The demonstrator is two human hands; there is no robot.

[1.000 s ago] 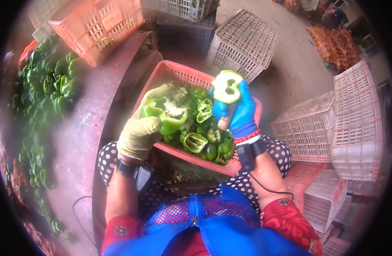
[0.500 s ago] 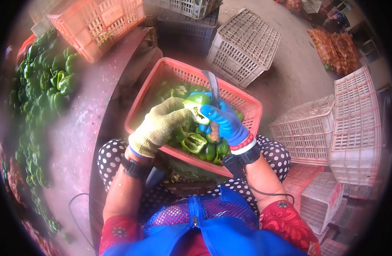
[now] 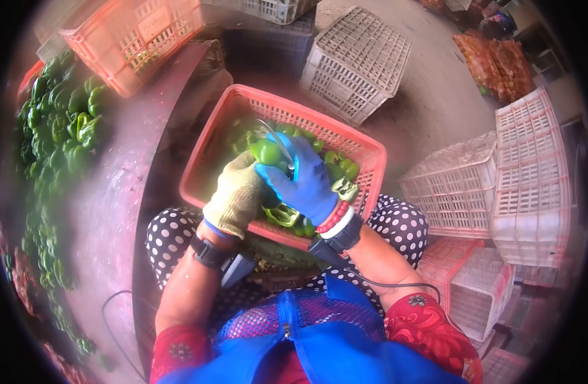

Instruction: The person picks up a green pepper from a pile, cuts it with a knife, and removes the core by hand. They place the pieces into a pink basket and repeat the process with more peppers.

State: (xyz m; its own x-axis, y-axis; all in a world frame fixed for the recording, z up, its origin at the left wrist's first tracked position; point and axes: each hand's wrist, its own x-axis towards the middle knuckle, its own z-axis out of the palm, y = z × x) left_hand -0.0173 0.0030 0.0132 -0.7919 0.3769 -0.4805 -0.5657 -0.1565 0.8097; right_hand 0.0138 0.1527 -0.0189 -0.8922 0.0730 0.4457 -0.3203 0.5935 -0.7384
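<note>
My left hand [image 3: 233, 197], in a cream knitted glove, grips a green bell pepper [image 3: 266, 152] from its lower left side. My right hand [image 3: 308, 187], in a blue glove, is closed around a knife, its handle mostly hidden by the fingers. The thin curved knife blade [image 3: 282, 147] lies along the right side of the pepper. Both hands are over a pink plastic basket [image 3: 361, 142]. Inside it lie several green peppers, among them a halved pepper [image 3: 282, 216] below the hands and a pale cut piece [image 3: 345, 188] beside my right wrist.
A heap of green peppers [image 3: 57, 141] covers the left part of a pinkish surface [image 3: 124, 173], where an orange crate [image 3: 131, 45] stands. Pale crates [image 3: 358, 61] are ahead and others [image 3: 530, 185] are stacked at right. Filled orange net sacks [image 3: 495, 64] lie farther back.
The pepper's pale cut face was towards me; now its green skin shows. My right hand has moved left and turned, bringing the blade against the pepper. The view has shifted slightly.
</note>
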